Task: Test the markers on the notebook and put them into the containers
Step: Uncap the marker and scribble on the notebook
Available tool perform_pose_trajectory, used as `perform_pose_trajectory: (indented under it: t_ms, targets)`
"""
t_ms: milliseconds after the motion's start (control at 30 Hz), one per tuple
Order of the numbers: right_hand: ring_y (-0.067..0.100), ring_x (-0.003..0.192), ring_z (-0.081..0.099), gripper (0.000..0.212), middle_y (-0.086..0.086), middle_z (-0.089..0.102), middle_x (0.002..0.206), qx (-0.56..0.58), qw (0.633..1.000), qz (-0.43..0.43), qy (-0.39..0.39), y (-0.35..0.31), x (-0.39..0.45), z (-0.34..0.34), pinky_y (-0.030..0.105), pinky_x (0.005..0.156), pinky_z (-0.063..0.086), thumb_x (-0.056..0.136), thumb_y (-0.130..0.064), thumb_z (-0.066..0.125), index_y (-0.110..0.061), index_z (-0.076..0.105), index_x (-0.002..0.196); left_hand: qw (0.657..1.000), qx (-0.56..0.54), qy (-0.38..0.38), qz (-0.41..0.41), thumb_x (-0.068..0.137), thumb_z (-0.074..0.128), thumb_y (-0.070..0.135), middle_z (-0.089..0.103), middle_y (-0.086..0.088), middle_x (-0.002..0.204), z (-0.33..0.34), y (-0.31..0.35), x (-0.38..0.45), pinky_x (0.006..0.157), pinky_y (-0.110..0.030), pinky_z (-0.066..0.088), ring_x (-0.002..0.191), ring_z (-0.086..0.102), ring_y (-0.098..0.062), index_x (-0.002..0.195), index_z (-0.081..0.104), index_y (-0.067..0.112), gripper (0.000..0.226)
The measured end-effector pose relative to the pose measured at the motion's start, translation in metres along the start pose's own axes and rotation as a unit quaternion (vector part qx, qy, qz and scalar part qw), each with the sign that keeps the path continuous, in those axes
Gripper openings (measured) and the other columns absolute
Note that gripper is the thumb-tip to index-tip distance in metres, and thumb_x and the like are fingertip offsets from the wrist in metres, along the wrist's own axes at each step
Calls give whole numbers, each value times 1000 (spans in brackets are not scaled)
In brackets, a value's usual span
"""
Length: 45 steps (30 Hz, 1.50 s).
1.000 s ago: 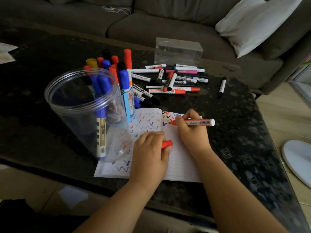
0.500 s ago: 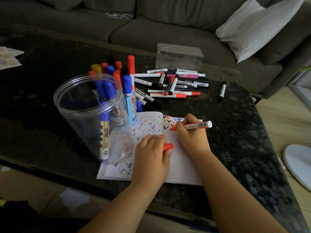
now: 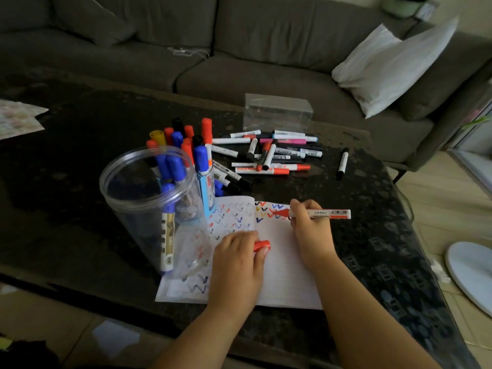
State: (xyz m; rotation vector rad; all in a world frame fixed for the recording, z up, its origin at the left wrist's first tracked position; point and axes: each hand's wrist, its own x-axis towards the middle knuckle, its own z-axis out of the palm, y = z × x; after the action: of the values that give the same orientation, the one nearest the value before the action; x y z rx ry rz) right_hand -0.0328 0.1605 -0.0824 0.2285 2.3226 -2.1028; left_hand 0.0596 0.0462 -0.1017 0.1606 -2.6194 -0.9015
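My right hand [image 3: 310,230] grips an uncapped red marker [image 3: 319,214], its tip resting on the top of the right page of the open notebook [image 3: 282,275], beside rows of coloured zigzag marks. My left hand [image 3: 237,262] lies on the notebook and holds the marker's red cap [image 3: 262,245]. A large clear round jar [image 3: 149,193] stands at the notebook's left with a blue marker inside. Behind it a smaller clear container [image 3: 206,190] is packed with upright markers. Several loose markers [image 3: 269,153] lie in a pile farther back.
A clear rectangular box [image 3: 277,113] stands behind the pile. A lone black marker [image 3: 342,163] lies to the right. The dark table [image 3: 66,161] ends close on the right. A grey sofa with a white cushion [image 3: 391,67] is beyond; papers [image 3: 16,121] lie far left.
The camera has tilted up a little. My right hand keeps the red marker at the top of the page, its tip shifted slightly. My left hand stays put with the cap.
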Motion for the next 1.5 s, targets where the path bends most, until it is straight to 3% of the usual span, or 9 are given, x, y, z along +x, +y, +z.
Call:
perform_pose_trajectory:
  t_ms: [133, 300, 433, 567, 667, 867, 1100, 1267, 1500]
  targets:
    - [9, 48, 37, 20, -2, 46, 55, -6, 998, 49, -40, -13, -12, -9, 26, 51, 35, 89, -29, 63, -13, 55, 79, 999, -33, -19, -24, 94, 46, 39, 52, 12, 121, -7, 2, 0, 93, -13, 27, 112, 40, -3, 120, 52, 27, 29]
    - [11, 55, 45, 16, 0, 55, 57, 66, 993, 26, -91, -37, -61, -36, 27, 57, 40, 94, -19, 56, -5, 63, 91, 987, -86, -107, -85, 89, 59, 34, 52, 9, 118, -21, 8, 6, 95, -18, 36, 108, 43, -4, 106, 57, 33, 18]
    - [16, 56, 46, 24, 4, 57, 57, 62, 995, -14, -77, -60, -99, -59, 29, 58, 40, 97, -17, 47, -1, 62, 86, 945, -224, -182, -155, 90, 59, 27, 55, 11, 118, -43, 27, -1, 96, -25, 39, 111, 48, -8, 95, 61, 32, 7]
    - [11, 53, 47, 23, 1, 56, 53, 63, 994, -59, -74, -90, -131, -73, 25, 55, 42, 97, -16, 48, -7, 52, 75, 903, -378, -154, -132, 92, 57, 20, 69, 10, 95, -74, 62, -21, 86, -20, 47, 92, 63, -3, 94, 61, 28, 9]
    - [15, 57, 51, 24, 4, 57, 58, 83, 990, -84, -75, -104, -149, -76, 31, 64, 46, 95, -18, 50, -10, 51, 73, 880, -444, -130, -109, 93, 53, 16, 68, 4, 87, -95, 80, -34, 69, -10, 49, 73, 64, 3, 97, 60, 23, 10]
    - [6, 48, 49, 24, -1, 53, 52, 96, 986, -117, -62, -115, -171, -86, 15, 51, 44, 95, -16, 49, -11, 49, 71, 878, -451, -131, -91, 94, 49, 20, 70, 6, 80, -115, 87, -47, 80, -26, 51, 77, 65, -9, 103, 60, 24, 14]
    - [8, 49, 48, 24, 0, 54, 54, 47, 989, -119, -73, -118, -178, -98, 22, 54, 43, 93, -18, 53, -10, 49, 71, 911, -371, -181, -16, 95, 48, 20, 71, 7, 83, -129, 91, -52, 79, -24, 51, 76, 66, -8, 99, 59, 24, 12]
    - [5, 44, 42, 23, 0, 51, 53, -16, 988, -126, -90, -119, -181, -99, 15, 43, 36, 90, -20, 59, -7, 53, 72, 926, -295, -235, 25, 97, 41, 25, 69, 12, 84, -135, 96, -56, 78, -17, 51, 77, 65, -5, 100, 54, 26, 13]
    - [8, 41, 39, 29, -2, 45, 45, 18, 987, -129, -92, -113, -187, -87, 18, 42, 33, 94, -19, 53, -7, 49, 67, 946, -179, -258, 77, 97, 35, 38, 51, 13, 63, -135, 95, -63, 65, -21, 46, 58, 51, 1, 91, 54, 31, 21]
